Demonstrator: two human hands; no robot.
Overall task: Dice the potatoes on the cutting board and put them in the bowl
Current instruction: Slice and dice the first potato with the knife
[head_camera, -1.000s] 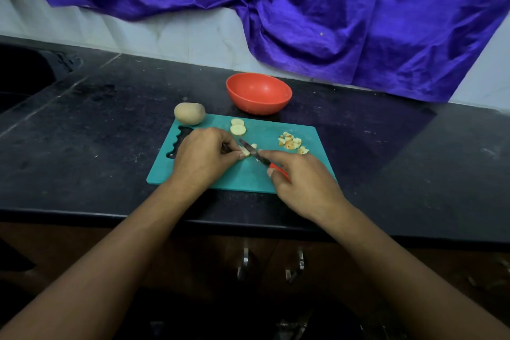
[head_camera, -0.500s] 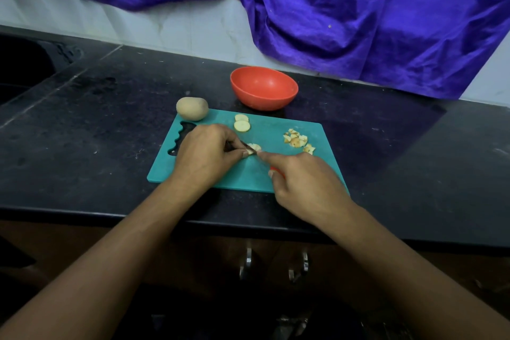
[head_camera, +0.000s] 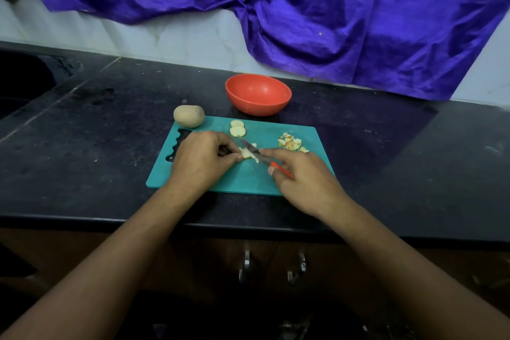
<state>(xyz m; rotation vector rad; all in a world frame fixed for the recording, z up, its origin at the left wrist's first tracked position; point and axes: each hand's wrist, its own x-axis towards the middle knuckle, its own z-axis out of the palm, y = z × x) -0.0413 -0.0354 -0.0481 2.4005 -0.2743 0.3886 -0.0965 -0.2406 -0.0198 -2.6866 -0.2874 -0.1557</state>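
Forearms come in from the two lower corners and meet over the middle of the teal cutting board [head_camera: 248, 179], both bare, both angled inward. Your left hand [head_camera: 202, 159] lies knuckles up on the left half of the board, wrist low, fingers curled down. Thumb and fingertips pinch the potato piece [head_camera: 246, 154] that you are cutting and hold it against the board. Your right hand [head_camera: 300, 174] sits palm down on the right half, fingers wrapped round the red handle of the knife [head_camera: 251, 147]. Your forefinger lies stretched along the top, toward the blade. The blade points away and to the left, slanting down across the pale piece. Its tip lies just past your left fingertips. You cannot tell from this view whether the edge has reached the board.

Two round potato slices [head_camera: 238, 129] lie just behind your left hand, overlapping one another. A small heap of diced potato [head_camera: 290, 143] lies near the board's far right, just beyond your right knuckles. A whole potato [head_camera: 189, 116], skin on, sits at the far left corner by the handle cut-out.

The red bowl [head_camera: 258, 106] stands upright on the black counter [head_camera: 96, 132], just past the board's far edge and apart from both hands. Purple cloth [head_camera: 331, 8] hangs down the wall behind it. Two metal cabinet handles [head_camera: 245, 265] show below the counter edge, between your arms.
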